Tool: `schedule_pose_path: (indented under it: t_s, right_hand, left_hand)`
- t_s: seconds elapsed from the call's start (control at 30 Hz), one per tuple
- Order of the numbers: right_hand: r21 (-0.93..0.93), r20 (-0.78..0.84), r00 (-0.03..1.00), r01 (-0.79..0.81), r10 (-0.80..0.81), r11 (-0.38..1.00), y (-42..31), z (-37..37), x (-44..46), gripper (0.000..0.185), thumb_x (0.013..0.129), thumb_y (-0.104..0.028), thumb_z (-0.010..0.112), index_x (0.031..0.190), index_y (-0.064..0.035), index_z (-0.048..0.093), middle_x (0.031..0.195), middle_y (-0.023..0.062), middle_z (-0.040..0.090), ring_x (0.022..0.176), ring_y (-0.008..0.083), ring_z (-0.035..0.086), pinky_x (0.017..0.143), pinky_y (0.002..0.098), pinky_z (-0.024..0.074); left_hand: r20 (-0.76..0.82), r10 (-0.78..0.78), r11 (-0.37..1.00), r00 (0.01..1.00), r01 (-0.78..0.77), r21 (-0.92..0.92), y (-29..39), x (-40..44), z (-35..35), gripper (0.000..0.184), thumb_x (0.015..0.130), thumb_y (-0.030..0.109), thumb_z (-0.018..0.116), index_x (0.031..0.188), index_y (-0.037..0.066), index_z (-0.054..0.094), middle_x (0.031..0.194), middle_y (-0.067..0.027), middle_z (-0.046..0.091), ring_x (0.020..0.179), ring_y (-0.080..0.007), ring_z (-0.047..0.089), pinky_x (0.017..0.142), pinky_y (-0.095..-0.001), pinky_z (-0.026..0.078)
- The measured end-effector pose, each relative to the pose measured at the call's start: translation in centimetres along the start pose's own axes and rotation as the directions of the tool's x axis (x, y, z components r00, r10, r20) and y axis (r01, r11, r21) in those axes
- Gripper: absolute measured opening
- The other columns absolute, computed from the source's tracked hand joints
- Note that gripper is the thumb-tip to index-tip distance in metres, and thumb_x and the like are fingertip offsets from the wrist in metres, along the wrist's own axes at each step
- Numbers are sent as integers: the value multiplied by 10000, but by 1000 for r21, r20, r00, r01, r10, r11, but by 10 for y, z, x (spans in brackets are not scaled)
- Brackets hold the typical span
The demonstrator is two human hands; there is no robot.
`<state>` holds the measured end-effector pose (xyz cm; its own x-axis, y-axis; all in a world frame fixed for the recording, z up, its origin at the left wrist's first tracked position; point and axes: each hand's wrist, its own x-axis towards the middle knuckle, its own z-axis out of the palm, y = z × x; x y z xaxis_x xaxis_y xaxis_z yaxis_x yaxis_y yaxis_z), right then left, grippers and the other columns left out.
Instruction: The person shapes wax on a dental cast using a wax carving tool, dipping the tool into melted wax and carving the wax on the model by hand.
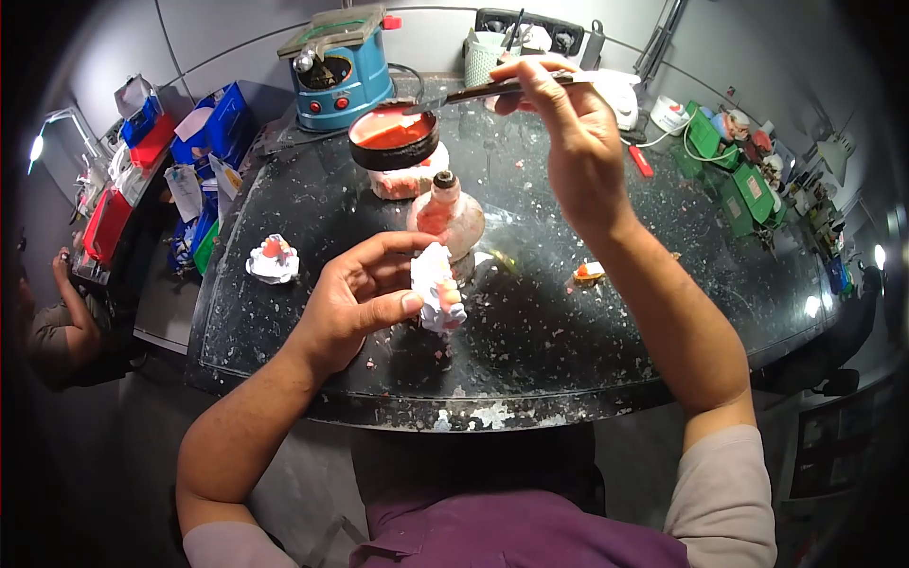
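My left hand (346, 298) is closed around a white plaster dental cast (436, 289) with pinkish and yellowish parts on it, held low over the bench. Raised at the upper right, my right hand (582, 142) grips a wax knife (483, 92) by its dark handle. The blade reaches the rim of a round black pan (393, 156) of red wax; whether it touches the wax I cannot tell. Beneath the pan is a pink-stained white block (409, 181). A spirit burner (445, 213) with a dark top stands just beyond the cast; no flame is discernible.
Another plaster cast (273, 262) lies on the black bench (521, 355) at left. A small orange-and-white piece (589, 273) sits near my right forearm. Behind stand a blue machine (343, 80) and a pale cup (481, 62). Green bins (748, 194) line the right; another person (71, 327) is far left.
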<state>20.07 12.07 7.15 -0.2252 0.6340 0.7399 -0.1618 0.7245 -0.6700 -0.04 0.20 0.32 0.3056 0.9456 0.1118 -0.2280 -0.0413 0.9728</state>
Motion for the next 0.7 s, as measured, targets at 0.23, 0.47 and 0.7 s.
schedule_pose_path:
  t_s: [0.23,0.47,0.7]
  right_hand:
    - [-65,-17,1000,-18,17,998,4,11,-3,238,976,-212,506,972,7,599,915,58,646,808,123,578,784,257,456]
    - [390,-54,926,-325,374,862,18,2,-19,273,991,-262,458,973,-32,605,875,47,615,838,137,575,838,292,435]
    - [556,-3,867,-413,499,721,19,-21,-64,292,998,-265,410,1054,-31,576,950,55,619,903,145,584,865,331,428]
  left_hand:
    - [1,11,1000,1000,-11,7,0,-1,-2,663,723,267,707,1281,-2,471,1115,-185,621,976,-201,631,911,-361,498]
    - [-15,41,999,999,-41,23,-3,0,-4,654,736,284,695,1277,-9,474,1097,-194,628,990,-207,630,900,-361,505]
    - [-30,5,1000,1000,-6,-18,-5,2,-3,634,758,298,650,1266,-33,467,1073,-210,630,971,-231,642,838,-366,545]
